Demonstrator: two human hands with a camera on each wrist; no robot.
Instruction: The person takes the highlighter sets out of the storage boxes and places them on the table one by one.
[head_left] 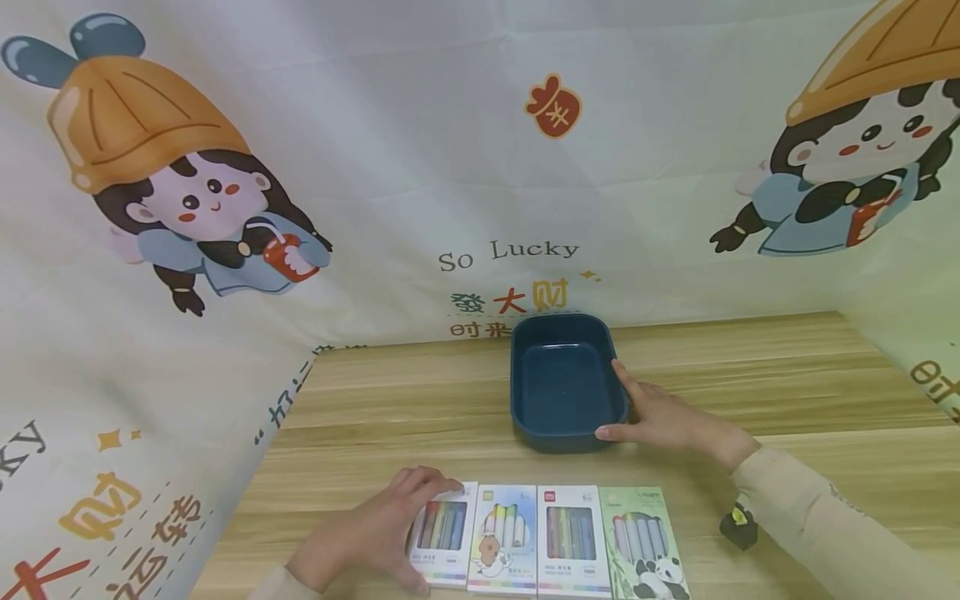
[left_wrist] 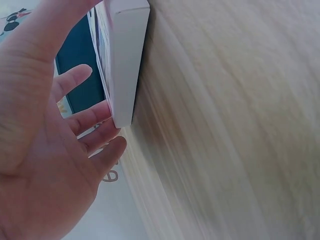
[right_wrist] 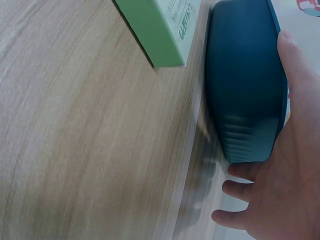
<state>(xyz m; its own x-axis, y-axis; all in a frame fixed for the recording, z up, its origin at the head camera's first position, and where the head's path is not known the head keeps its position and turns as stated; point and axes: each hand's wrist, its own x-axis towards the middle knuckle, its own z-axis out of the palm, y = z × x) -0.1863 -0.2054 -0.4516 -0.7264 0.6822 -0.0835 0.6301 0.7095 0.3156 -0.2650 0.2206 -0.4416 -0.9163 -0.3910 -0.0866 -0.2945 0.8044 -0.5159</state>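
My left hand [head_left: 382, 525] spans the leftmost marker box [head_left: 442, 546], with its thumb at the near end and fingertips on the far end. In the left wrist view the fingers [left_wrist: 92, 117] bend against the end of the white box [left_wrist: 127, 65]. A dark blue plastic basin [head_left: 568, 387] stands upright behind the boxes. With thumb and index finger, my right hand [head_left: 663, 417] grips the basin by its near right corner. The right wrist view shows that thumb [right_wrist: 295, 60] along the rim, while the other fingers spread loosely beside the basin wall [right_wrist: 245, 85].
Beside the left box lie a blue-and-white marker box [head_left: 502, 537], another white box [head_left: 567, 542] and a green panda box [head_left: 645, 542], in one row on the wooden tabletop [head_left: 405, 408]. A small black object [head_left: 739, 527] lies by the right sleeve. Printed cloth [head_left: 405, 167] encloses the table.
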